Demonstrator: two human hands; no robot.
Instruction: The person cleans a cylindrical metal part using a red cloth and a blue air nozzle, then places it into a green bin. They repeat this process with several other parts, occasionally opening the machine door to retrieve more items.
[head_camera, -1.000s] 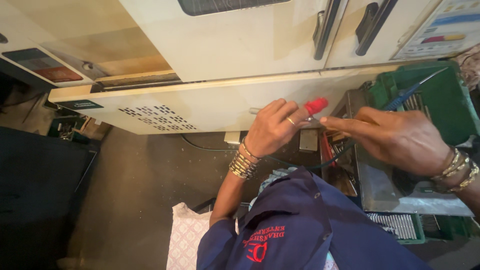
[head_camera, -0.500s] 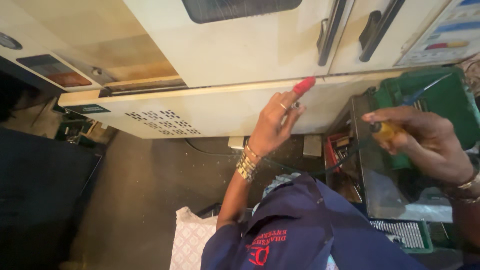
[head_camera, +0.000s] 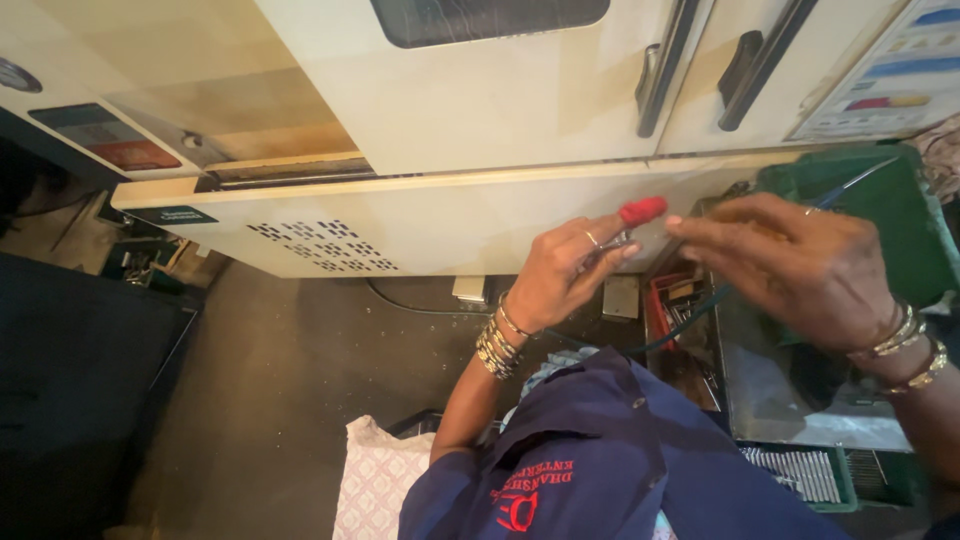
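My left hand (head_camera: 565, 275), with gold bangles on the wrist and a red cap (head_camera: 641, 211) on one fingertip, pinches a small metal part (head_camera: 606, 247) in front of the cream machine panel (head_camera: 440, 225). My right hand (head_camera: 795, 265), also with bangles, comes in from the right, and its fingertips almost touch the red cap. A thin dark wire (head_camera: 690, 315) runs under the right hand toward the green crate (head_camera: 905, 215). The right palm faces away, so what it holds is hidden.
The cream machine has two dark door handles (head_camera: 662, 65) and a vented lower panel (head_camera: 320, 245). A metal tray (head_camera: 800, 400) and a red box of small parts (head_camera: 672, 300) sit under my right hand. My dark blue coat (head_camera: 610, 460) and a pink patterned cloth (head_camera: 375, 480) lie below.
My left hand dropped a little from its raised position. My right hand moved left from over the tray to meet the left fingertips.
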